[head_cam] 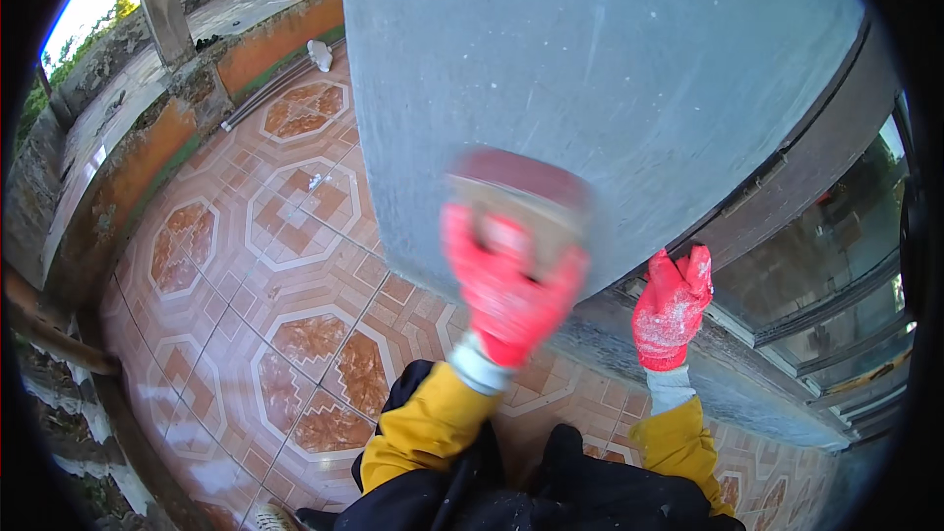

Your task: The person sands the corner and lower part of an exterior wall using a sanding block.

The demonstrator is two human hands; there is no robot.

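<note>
My left hand (pixel 509 287), in a dusty red-coated glove, grips a sanding block (pixel 520 210) with a dark red abrasive face. Motion blurs both the hand and the block. The block is against or just off a grey-blue plastered wall (pixel 590 74), which bears pale scratches and white specks; exact contact cannot be told. To the right, my right hand (pixel 672 310) wears a matching glove powdered with white dust. Its fingers are bent over the edge of the brown window frame (pixel 782 192) beside the wall, fingertips partly hidden.
Patterned floor tiles (pixel 317 354) surround my feet. On the left runs a low orange-and-green parapet (pixel 273 51), with thin pipes (pixel 273 92) along its base. A post (pixel 164 7) rises from it. Louvred glass panes (pixel 818 251) stand close to my right hand.
</note>
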